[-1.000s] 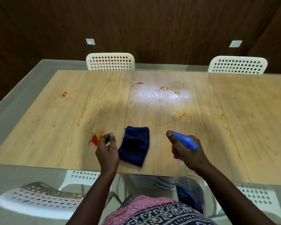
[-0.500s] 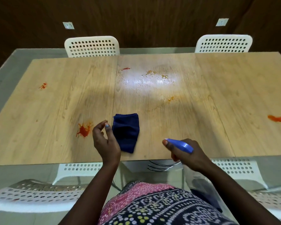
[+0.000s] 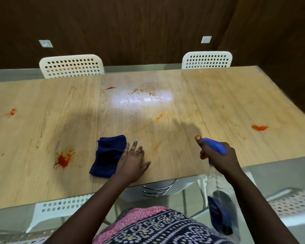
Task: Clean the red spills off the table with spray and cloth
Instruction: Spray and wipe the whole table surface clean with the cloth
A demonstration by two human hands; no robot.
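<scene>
On the far left of the wooden table (image 3: 218, 95), a small red smear (image 3: 11, 112) sits well apart from everything else. Nearer and further right lies the largest red splatter (image 3: 63, 159), a dark blot with thin rays, just left of the dark blue cloth (image 3: 109, 155). The cloth is folded into a rough rectangle and lies flat on the near part of the table, tilted a little.

The left hand (image 3: 133, 161) lies palm down on the table with its fingers straight and spread; its outer fingers overlap the right edge of the cloth, and the rest of the hand rests on bare wood beside it.

Beyond the cloth, toward the far side, a thin red streak (image 3: 110, 88) lies near the seam between two table panels. To its right a wet patch (image 3: 141, 98) shines under the light, with orange traces in it, and a small orange mark (image 3: 159, 116) lies on its near side.

The right hand (image 3: 217, 154) grips the blue head of the spray bottle (image 3: 220, 196), fingers curled round it and the forefinger stretched along the top toward the nozzle. The bottle's clear body, holding dark blue liquid low down, hangs below the near table edge.

Far right, a red-orange spill (image 3: 259, 127) lies alone, well apart from the hand.

Two white perforated chairs stand at the far side, the left chair (image 3: 70, 66) and the right chair (image 3: 206, 60), against a dark wooden wall (image 3: 130, 27).
</scene>
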